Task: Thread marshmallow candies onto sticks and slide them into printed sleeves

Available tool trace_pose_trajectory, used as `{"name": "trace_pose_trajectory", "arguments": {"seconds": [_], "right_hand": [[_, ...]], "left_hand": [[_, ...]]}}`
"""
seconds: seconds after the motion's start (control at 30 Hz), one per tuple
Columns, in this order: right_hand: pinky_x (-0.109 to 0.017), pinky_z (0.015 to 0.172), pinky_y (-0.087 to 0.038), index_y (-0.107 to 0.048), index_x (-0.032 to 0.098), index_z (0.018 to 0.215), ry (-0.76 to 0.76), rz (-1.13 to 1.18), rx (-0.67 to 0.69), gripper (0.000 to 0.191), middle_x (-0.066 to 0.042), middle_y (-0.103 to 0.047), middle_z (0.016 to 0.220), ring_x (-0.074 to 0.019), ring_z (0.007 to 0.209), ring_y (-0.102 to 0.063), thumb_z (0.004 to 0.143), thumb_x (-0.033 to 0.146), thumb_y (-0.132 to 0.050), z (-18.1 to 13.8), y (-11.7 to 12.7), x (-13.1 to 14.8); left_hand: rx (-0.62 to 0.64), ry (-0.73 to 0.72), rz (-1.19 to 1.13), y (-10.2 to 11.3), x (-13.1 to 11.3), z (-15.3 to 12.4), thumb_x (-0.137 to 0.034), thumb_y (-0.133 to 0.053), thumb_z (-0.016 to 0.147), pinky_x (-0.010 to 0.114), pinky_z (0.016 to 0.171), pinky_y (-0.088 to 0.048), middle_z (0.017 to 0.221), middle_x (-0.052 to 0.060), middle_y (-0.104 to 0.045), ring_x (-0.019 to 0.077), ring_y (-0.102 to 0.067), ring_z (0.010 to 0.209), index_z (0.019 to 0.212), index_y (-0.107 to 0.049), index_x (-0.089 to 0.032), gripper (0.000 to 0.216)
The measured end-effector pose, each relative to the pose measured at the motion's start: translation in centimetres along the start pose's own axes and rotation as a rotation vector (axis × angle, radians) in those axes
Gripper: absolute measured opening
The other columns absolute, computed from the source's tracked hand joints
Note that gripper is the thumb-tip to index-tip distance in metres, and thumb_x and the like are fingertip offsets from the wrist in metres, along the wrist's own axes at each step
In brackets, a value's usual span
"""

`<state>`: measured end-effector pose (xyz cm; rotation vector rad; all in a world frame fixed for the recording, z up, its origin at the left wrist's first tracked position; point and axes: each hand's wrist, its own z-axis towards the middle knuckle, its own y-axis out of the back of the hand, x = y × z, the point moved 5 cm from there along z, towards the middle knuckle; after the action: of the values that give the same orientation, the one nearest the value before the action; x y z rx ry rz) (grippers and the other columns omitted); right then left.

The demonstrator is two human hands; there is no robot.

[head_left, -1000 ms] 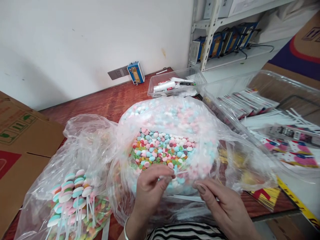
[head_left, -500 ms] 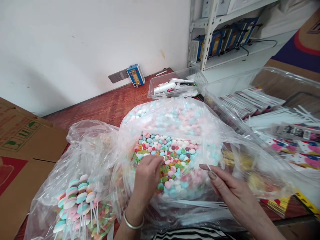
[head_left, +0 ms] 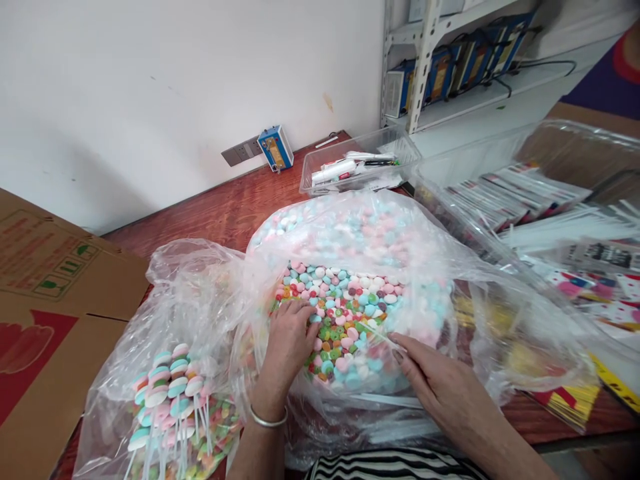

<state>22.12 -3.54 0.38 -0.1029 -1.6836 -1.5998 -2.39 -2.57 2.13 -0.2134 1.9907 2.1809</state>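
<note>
My left hand reaches into a heap of candies in a large clear plastic bag. Its fingers are curled, with a light blue candy between thumb and forefinger. To the right, my right hand pinches a thin white stick, whose far end points left over the heap. Pink, white and pale blue round candies mix there with small green, orange and red gummy rings. At the lower left, assembled candy lollipops on white sticks lie on another plastic bag.
A cardboard box stands at the left. Behind the bag is a clear tray with tubes and pens; a blue device sits by the wall. On the right, a big clear bin holds printed packets and white sticks. Metal shelving rises behind.
My left hand has loosened from a closer curl and settled onto the candies. My right hand has moved left, bringing the stick over the heap. The view has shifted slightly.
</note>
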Motion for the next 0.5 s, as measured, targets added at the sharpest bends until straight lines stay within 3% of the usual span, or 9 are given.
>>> {"name": "trace_pose_trajectory", "arguments": {"seconds": [0.13, 0.33, 0.5], "right_hand": [[-0.040, 0.067, -0.062, -0.061, 0.016, 0.123, -0.037, -0.032, 0.017, 0.042, -0.010, -0.076, 0.108, -0.0282, 0.087, -0.075, 0.097, 0.030, -0.031, 0.0, -0.2, -0.3], [-0.042, 0.071, -0.061, -0.062, 0.016, 0.120, -0.062, -0.012, 0.044, 0.041, -0.010, -0.076, 0.107, -0.0284, 0.090, -0.075, 0.097, 0.030, -0.031, -0.3, -0.7, -0.9], [-0.042, 0.072, -0.061, -0.062, 0.017, 0.118, -0.065, -0.018, 0.072, 0.039, -0.011, -0.075, 0.109, -0.0291, 0.091, -0.074, 0.097, 0.028, -0.031, -0.4, -1.1, -0.9]], "left_hand": [[0.003, -0.002, -0.020, 0.2, -0.1, 0.6, -0.018, -0.060, 0.085, 0.042, 0.091, -0.044, 0.105, 0.007, -0.069, 0.0255, -0.058, 0.103, 0.084, -0.069, -0.020, 0.010], [0.015, -0.010, -0.134, 0.3, 1.0, 0.9, -0.015, -0.046, 0.091, 0.038, 0.091, -0.046, 0.099, 0.007, -0.072, 0.0214, -0.063, 0.096, 0.082, -0.070, -0.019, 0.026], [0.080, -0.018, -0.122, 0.1, 0.9, 0.4, -0.019, -0.063, 0.081, 0.041, 0.094, -0.044, 0.108, 0.006, -0.070, 0.0247, -0.060, 0.105, 0.089, -0.070, -0.021, 0.011]]}}
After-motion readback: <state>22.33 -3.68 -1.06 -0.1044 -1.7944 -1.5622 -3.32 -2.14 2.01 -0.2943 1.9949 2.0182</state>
